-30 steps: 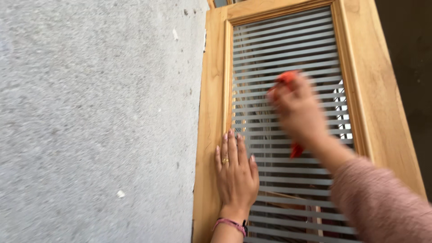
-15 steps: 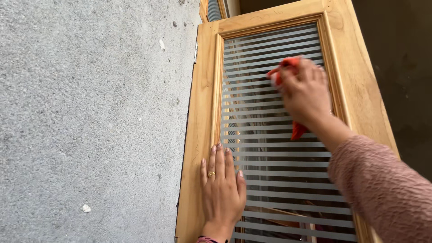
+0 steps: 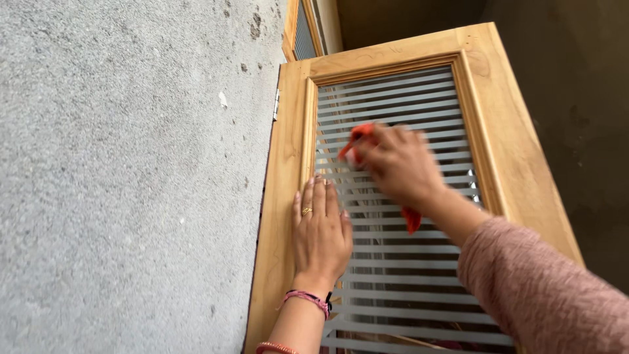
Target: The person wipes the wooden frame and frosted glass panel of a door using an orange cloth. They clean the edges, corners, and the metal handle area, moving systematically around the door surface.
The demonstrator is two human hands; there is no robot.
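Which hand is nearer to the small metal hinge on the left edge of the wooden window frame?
The left hand. It rests flat on the frame's left side, below the small metal hinge. The right hand, holding an orange cloth, is further right on the striped glass.

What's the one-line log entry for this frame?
left hand: flat on light wooden window frame | right hand: grip shut on orange cloth, on striped frosted glass pane | grey wall at left

I see a wooden-framed shutter (image 3: pixel 288 164) with striped glass (image 3: pixel 406 275) hinged beside a rough grey wall (image 3: pixel 131 183), my left hand (image 3: pixel 320 236) flat on it, my right hand (image 3: pixel 400 164) pressing an orange cloth (image 3: pixel 357 137) to the glass.
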